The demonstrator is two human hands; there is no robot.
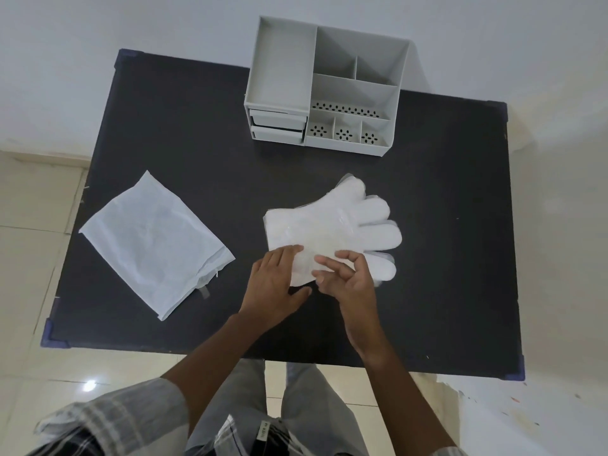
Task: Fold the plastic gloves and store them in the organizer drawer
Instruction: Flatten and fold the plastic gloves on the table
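Observation:
A stack of clear plastic gloves [335, 225] lies flat on the black table [197, 153], fingers pointing right. My left hand [274, 284] rests flat on the stack's near-left cuff corner. My right hand [345, 278] pinches the near edge of the top glove between thumb and fingers. The grey organizer [325, 87] stands at the table's far edge, with two small drawers [278, 125] at its lower left front, both looking nearly shut.
A white plastic packet [154, 241] lies on the left part of the table. The organizer's top has several open compartments. Pale tiled floor surrounds the table, and a wall stands behind it.

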